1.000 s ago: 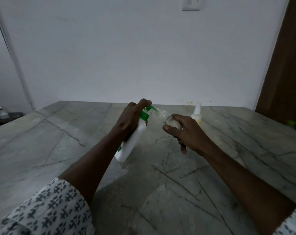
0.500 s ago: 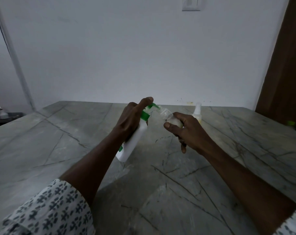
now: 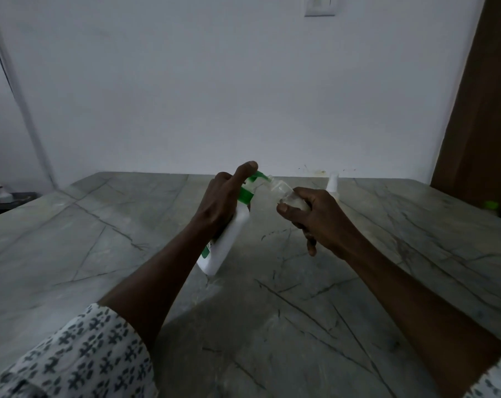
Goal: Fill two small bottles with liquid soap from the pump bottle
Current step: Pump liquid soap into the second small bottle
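A white pump bottle (image 3: 227,242) with a green collar and green pump head leans to the right, its base resting on the grey marble table (image 3: 301,311). My left hand (image 3: 220,202) grips its neck, with the index finger lifted over the pump head. My right hand (image 3: 315,219) holds a small clear bottle (image 3: 282,191) tilted so that its mouth meets the green nozzle. A second small bottle (image 3: 332,185) with a white cap and yellowish contents stands upright behind my right hand, partly hidden by it.
The table runs back to a white wall (image 3: 214,96). A brown door or panel (image 3: 485,110) stands at the right. A small green object (image 3: 490,204) lies at the far right edge. A dark shelf with a small white bottle (image 3: 0,192) sits at the far left.
My left index finger has risen from the pump head, and the pump head has come up. Both hands and the bottles have shifted slightly upward.
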A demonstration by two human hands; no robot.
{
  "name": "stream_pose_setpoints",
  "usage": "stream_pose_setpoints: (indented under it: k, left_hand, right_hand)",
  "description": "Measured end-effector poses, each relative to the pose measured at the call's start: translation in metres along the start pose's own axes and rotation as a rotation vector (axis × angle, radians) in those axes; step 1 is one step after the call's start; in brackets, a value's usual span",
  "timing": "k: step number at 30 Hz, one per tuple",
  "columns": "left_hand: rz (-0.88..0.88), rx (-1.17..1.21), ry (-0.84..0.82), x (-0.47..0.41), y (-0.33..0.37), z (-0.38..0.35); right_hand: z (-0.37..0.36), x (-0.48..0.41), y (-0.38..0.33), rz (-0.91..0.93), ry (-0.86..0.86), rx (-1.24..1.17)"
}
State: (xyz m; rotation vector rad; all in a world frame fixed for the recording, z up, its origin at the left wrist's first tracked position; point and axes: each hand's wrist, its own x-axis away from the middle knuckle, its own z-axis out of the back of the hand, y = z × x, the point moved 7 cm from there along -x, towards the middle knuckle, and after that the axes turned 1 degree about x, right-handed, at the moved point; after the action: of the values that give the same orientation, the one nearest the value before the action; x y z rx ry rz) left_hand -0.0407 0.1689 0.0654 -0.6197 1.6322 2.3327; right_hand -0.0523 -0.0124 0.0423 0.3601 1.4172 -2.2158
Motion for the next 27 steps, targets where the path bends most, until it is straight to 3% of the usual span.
stream_pose_setpoints:
  k: [16,27]
  left_hand:
    - [0.016,0.036,-0.077,-0.006,-0.009,-0.005]
    - [0.003,0.032,0.042,-0.006,-0.008,0.002]
  right_hand:
    - [0.0,0.001,0.0,0.0,0.004,-0.001]
    - [-0.009,0.003,0.003,-0.003,-0.014,0.026]
